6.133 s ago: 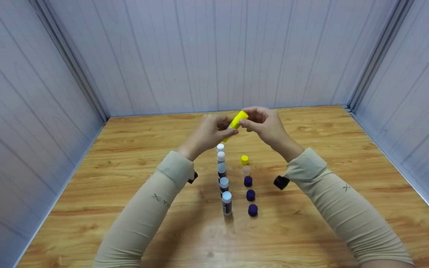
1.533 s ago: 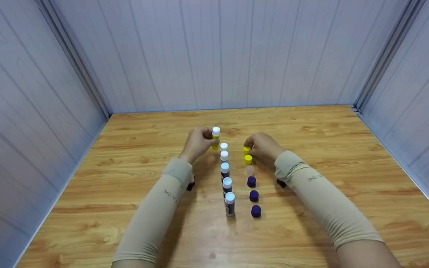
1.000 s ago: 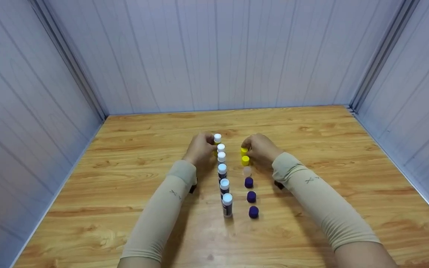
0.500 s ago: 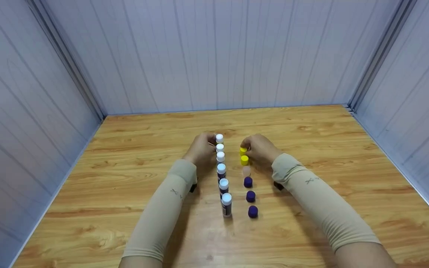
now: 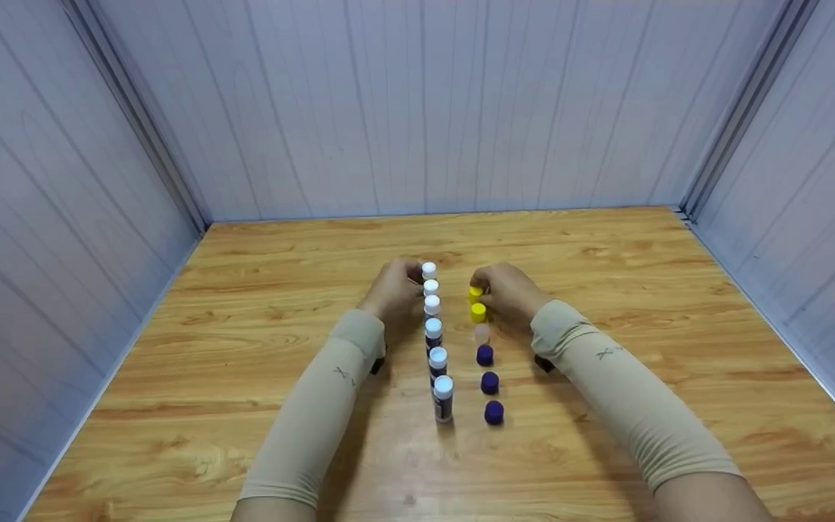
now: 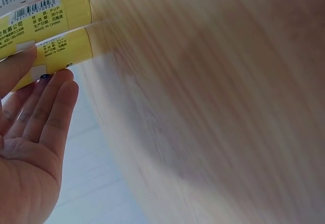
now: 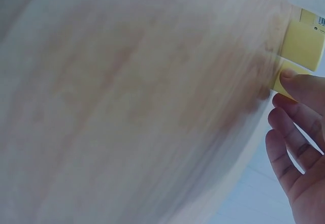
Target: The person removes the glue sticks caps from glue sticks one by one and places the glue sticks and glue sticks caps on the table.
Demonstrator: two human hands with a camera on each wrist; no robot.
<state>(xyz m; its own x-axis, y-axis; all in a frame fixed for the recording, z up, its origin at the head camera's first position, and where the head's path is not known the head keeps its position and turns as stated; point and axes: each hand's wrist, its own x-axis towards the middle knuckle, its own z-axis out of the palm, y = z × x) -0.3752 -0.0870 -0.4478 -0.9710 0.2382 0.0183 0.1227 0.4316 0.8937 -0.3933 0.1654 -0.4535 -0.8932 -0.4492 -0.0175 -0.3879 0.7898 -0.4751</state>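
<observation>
My left hand (image 5: 394, 290) pinches an uncapped yellow glue stick (image 6: 61, 51), upright at the far end of a row of glue sticks. Its white top (image 5: 428, 270) shows in the head view; the hand and the row hide most of its body. Beside it in the left wrist view is another yellow glue stick (image 6: 61, 11). My right hand (image 5: 512, 291) holds a yellow cap (image 5: 474, 293) between thumb and index finger, at the far end of the cap row. Directly in front sits a second yellow cap (image 5: 478, 313). Right-hand fingers beyond the index extend loosely.
Nearer in the stick row stand several white-topped glue sticks, the nearest a dark-labelled glue stick (image 5: 443, 406). A clear cap (image 5: 482, 333) and three purple caps (image 5: 490, 383) continue the cap row. Pale panel walls (image 5: 417, 109) enclose the wooden table (image 5: 265, 348).
Earlier, both hands held the yellow glue stick raised, its yellow cap on. The cap came off and went to the cap row; the left hand lowered the stick rightward into line.
</observation>
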